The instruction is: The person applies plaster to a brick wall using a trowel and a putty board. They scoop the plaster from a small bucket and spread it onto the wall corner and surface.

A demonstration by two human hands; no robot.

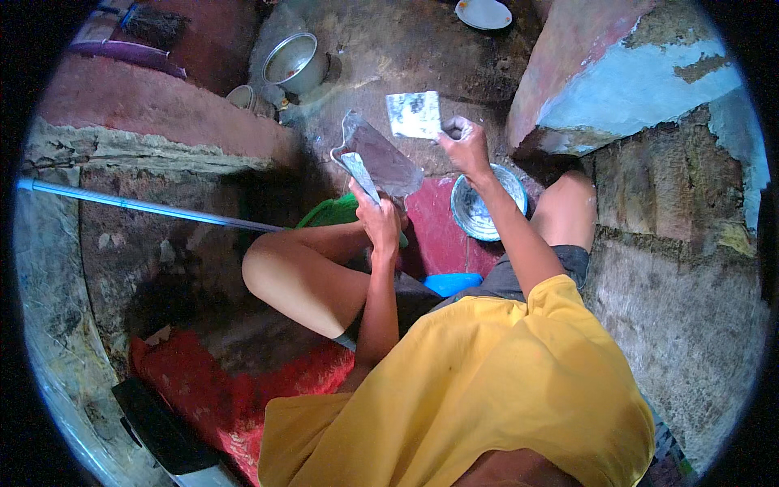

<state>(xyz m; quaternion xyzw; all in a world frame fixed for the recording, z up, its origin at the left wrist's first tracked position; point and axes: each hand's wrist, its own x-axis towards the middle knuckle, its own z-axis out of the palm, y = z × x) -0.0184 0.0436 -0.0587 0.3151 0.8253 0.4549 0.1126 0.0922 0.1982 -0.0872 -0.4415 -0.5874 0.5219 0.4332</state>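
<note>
My right hand (pixel 464 146) pinches the lower right corner of a flat, square white piece (pixel 414 115) smeared with grey. It is raised above the floor. Closed around the lower end of a narrow, pale, smeared strip (pixel 359 172) is my left hand (pixel 378 219). Just beyond that strip is a larger brownish-grey sheet (pixel 388 158) with a pale wavy edge; whether my left hand grips it too, I cannot tell. A round blue-rimmed basin (pixel 466 213), whitish inside, stands below my right forearm, on or beside a dark red surface (pixel 434 227).
A metal pot (pixel 312 73) and a white plate (pixel 484 14) are on the floor ahead. A peeling pink and blue wall corner (pixel 600 97) stands at the right. A blue pole (pixel 154 206) crosses the left. Red cloth (pixel 219 398) lies at lower left; something green (pixel 331 213) is near my left hand.
</note>
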